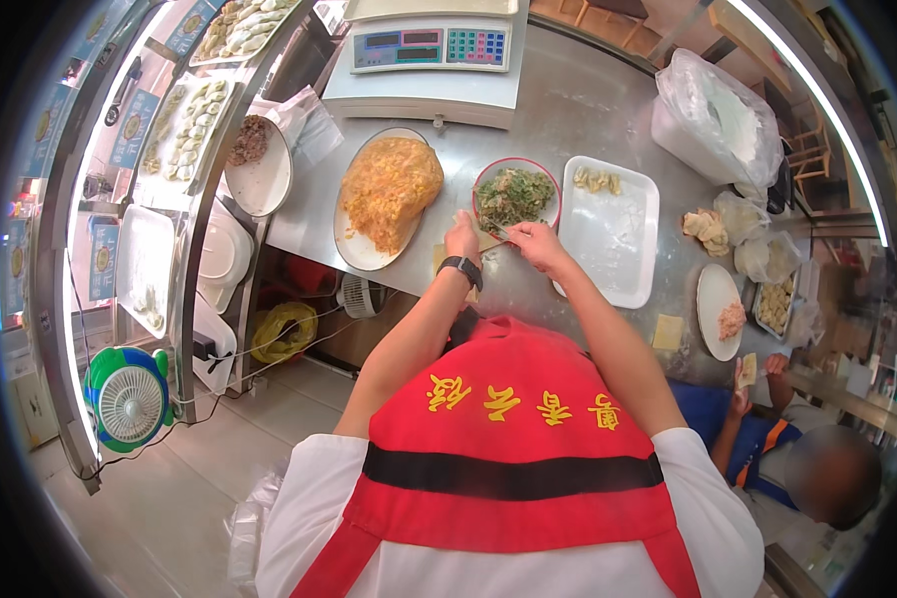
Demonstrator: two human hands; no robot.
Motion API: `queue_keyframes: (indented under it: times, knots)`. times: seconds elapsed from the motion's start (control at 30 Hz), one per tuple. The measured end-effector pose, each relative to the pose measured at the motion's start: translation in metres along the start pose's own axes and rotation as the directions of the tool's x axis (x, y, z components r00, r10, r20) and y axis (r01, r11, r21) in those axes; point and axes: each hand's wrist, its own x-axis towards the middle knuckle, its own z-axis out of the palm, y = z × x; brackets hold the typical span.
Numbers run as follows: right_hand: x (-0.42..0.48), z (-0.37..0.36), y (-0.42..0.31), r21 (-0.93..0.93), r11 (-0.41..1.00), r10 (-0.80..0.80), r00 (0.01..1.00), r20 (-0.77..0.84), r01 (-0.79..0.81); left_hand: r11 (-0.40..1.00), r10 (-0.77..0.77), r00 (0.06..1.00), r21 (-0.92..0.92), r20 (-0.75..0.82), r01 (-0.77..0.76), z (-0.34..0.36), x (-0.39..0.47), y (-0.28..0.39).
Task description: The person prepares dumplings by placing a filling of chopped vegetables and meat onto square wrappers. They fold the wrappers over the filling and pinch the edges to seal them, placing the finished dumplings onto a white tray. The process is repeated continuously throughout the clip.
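Observation:
My right hand (534, 245) holds a thin metal utensil (496, 228) at the near edge of a red-rimmed bowl of chopped green filling (516, 196). Just left of it is my left hand (463, 241), with a dark watch on the wrist; a pale dough wrapper (486, 241) shows between the hands, and whether the left fingers grip it is hidden. More wrapper edges lie under my left wrist. Left of the bowl, an oval plate (347, 250) carries a large mound of orange-yellow filling (392, 190). To the right, a white tray (611, 247) holds a few folded dumplings (596, 181) at its far end.
A digital scale (430, 56) stands at the back. A plastic-covered white tub (710, 127), bagged dough (706, 230) and a plate of pink filling (717, 299) are on the right, where a co-worker holds a wrapper (747, 370). Shelved dumpling trays (187, 134) and a fan (131, 400) are left.

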Motion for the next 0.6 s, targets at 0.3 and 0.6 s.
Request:
queue_keyframes:
  times: [0.3, 0.6]
  knots:
    - [-0.05, 0.034, 0.017, -0.182, 0.953, -0.275, 0.946, -0.173, 0.243, 0.976, -0.146, 0.983, -0.147, 0.108, 0.161, 0.006, -0.046, 0.019]
    - [-0.069, 0.001, 0.007, 0.054, 0.992, -0.117, 0.993, -0.027, 0.118, 0.937, -0.171, 0.957, -0.263, 0.235, 0.232, -0.017, -0.043, 0.028]
